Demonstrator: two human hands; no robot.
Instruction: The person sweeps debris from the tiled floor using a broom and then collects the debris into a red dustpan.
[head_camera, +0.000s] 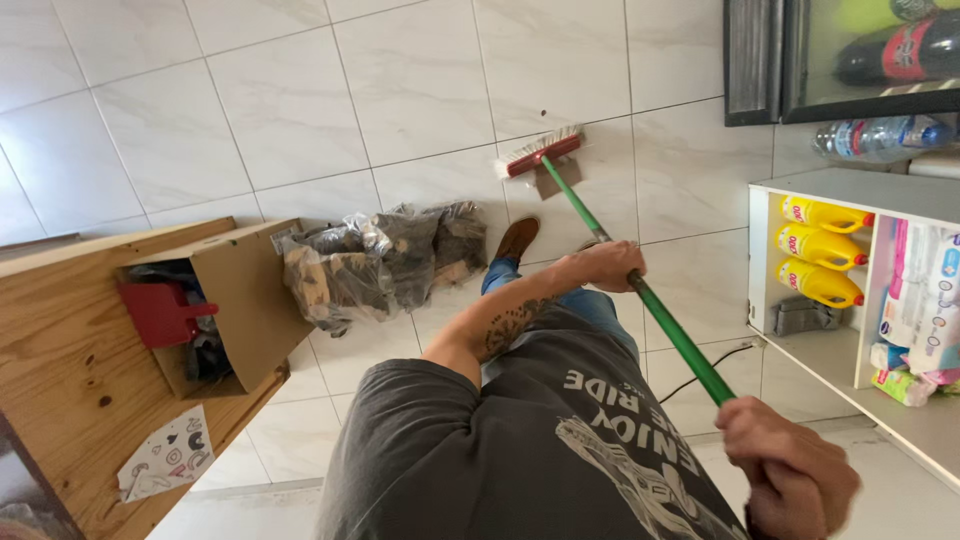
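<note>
Both hands, left hand (608, 265) and right hand (795, 470), grip broom (640, 292) over white tiled floor (300, 110).

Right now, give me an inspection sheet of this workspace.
Surface: pale tiled floor, one small dark speck near the broom head.
Job's things: broom with a green handle, red head and pale bristles on the tiles.
Clutter: clear bags of dark material beside an open cardboard box.
Hands: left hand grips the handle midway; right hand grips its upper end.
Cables: one black cable on the floor by the white shelf.
Surroundings: yellow bottles on the shelf, wooden cabinet at the left, brown shoe on the floor.
</note>
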